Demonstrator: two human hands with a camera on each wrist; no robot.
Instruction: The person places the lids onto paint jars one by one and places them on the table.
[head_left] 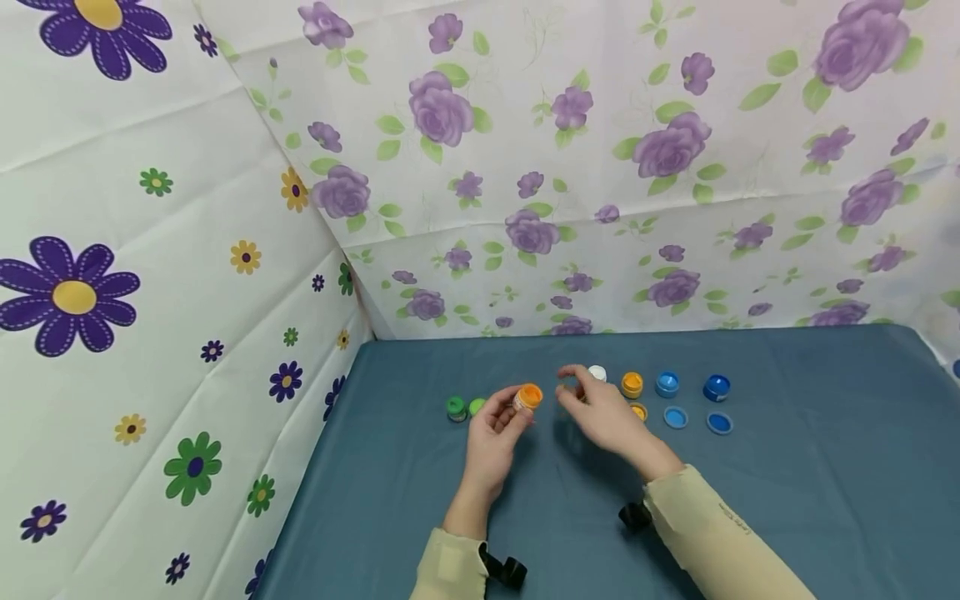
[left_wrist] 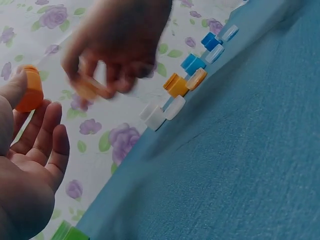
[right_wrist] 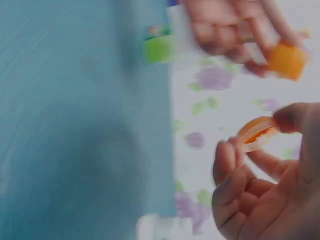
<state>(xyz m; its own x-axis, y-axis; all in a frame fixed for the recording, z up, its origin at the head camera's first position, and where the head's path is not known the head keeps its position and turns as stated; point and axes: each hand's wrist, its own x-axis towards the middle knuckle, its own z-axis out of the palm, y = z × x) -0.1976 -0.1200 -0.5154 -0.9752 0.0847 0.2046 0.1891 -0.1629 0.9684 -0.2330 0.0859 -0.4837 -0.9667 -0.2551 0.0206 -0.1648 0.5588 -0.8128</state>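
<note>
Orange jar (head_left: 528, 396) is in the air above the worktop (head_left: 825, 483), gripped between the thumb and fingers of the left hand (head_left: 491, 433), its open mouth tipped up. The right hand (head_left: 600, 408), apart from it, pinches the orange lid (right_wrist: 257, 134) by its rim, thumb on one side and fingers on the other. So this jar is uncapped, but neither it nor its lid has been set down.

Outward to the right stands a row of four jars, all open: the white jar (left_wrist: 153, 116), the yellow jar (head_left: 632, 384), the light blue jar (head_left: 667, 384) and the dark blue jar (head_left: 717, 387). Each has its lid lying just beside it: the white lid (left_wrist: 175, 107), the yellow lid (left_wrist: 196, 79), the light blue lid (head_left: 676, 417) and the dark blue lid (head_left: 719, 423). I judge those four finished.

Beyond the left hand, on the other side, are the dark green jar (head_left: 456, 408) and the light green jar (right_wrist: 159, 48). Partly covered or blurred, they seem capped, with no loose lids seen by them; if so, those two are left, along with placing the orange pair.
</note>
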